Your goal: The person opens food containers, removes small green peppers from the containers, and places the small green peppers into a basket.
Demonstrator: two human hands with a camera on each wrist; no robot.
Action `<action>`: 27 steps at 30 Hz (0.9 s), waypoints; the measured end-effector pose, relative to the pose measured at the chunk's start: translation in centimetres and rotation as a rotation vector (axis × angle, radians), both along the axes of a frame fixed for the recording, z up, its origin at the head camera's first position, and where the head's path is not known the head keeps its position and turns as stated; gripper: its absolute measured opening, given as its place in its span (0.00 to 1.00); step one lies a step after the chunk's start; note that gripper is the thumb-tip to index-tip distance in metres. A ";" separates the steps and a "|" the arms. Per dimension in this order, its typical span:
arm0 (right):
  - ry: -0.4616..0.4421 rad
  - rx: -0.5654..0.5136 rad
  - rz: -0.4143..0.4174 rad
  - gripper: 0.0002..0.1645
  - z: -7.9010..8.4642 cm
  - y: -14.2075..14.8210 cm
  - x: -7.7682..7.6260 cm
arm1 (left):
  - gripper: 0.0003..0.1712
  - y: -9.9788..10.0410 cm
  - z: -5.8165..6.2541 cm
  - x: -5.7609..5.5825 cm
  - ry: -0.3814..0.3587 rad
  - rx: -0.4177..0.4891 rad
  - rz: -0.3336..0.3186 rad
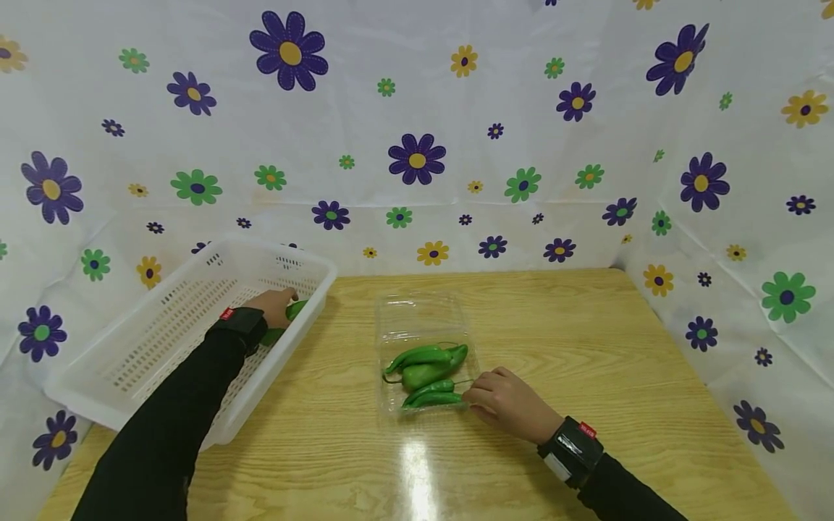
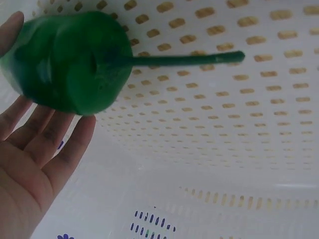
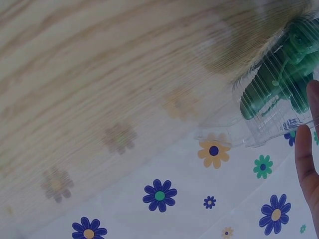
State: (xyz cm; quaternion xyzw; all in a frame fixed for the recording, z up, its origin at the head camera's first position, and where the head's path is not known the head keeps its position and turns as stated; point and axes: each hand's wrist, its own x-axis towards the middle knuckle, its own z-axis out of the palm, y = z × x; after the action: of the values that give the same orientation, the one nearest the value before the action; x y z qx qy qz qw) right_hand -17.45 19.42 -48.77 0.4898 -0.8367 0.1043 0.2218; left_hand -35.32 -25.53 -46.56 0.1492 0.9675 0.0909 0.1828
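My left hand (image 1: 272, 307) reaches into a white plastic basket (image 1: 276, 362) at the left and holds a green pepper (image 2: 75, 64). In the left wrist view its fingers lie under the pepper, the thumb across its upper side, and a long stem points right. Over on the table, a clear hinged plastic box (image 1: 420, 315) stands with its lid folded back. Several green peppers (image 1: 426, 373) lie in the box. My right hand (image 1: 511, 404) pinches the box's front right edge; the right wrist view shows thumb and finger at the clear rim.
The wooden table (image 1: 554, 325) extends right of the box. A white flowered sheet (image 1: 417, 87) rises behind the table and along both sides. The basket's perforated wall separates my left hand from the box.
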 end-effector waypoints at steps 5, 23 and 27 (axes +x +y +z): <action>0.000 -0.002 -0.001 0.15 0.0 0.0 0.1 | 0.38 0.0 1.7 0.5 -0.015 -0.009 -0.020; 0.000 0.007 -0.004 0.13 0.5 -0.1 0.2 | 0.31 3.8 10.1 2.1 0.171 -0.009 -0.106; -0.002 0.006 -0.002 0.13 0.4 -0.2 0.2 | 0.31 6.0 11.5 3.3 0.207 -0.017 -0.153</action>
State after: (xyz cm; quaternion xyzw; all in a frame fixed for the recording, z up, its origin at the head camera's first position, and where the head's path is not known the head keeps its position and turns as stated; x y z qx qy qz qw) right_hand -17.28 19.24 -48.35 0.4893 -0.8378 0.1022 0.2196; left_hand -32.05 -19.58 -35.05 0.2297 0.9677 0.0528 0.0899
